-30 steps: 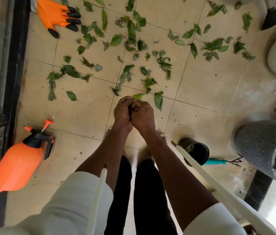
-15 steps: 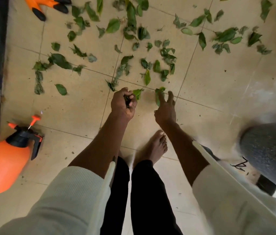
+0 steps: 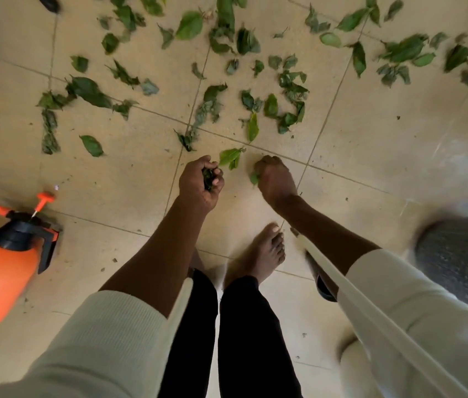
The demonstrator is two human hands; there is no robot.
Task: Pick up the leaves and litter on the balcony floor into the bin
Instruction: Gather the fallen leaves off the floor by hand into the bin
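Broadly, we judge the task well short of halfway: the tiled floor (image 3: 385, 156) ahead of us carries a wide scatter of green leaves (image 3: 287, 90) from the left edge to the top right, plus fine crumbs of litter nearer our feet. We see a cleaner patch only around where we stand, which we take as the part already picked. To the right a grey speckled planter (image 3: 462, 259) sits blurred at the frame edge; to the left an orange spray bottle (image 3: 0, 271) lies just beside the dark door frame. We cannot make out the bin with any certainty; a dark curved rim shows behind our right forearm and may be it, but we cannot tell. Our left hand (image 3: 199, 182) is curled tight around a small wad of gathered leaves (image 3: 208, 178), held above the floor. Our right hand (image 3: 274, 179) is down at the tiles, fingers bent, pinching a single leaf (image 3: 254, 178). Between the hands one pale leaf (image 3: 230, 158) lies loose. Remaining, in our estimate: many more handfuls, then emptying them into the bin.
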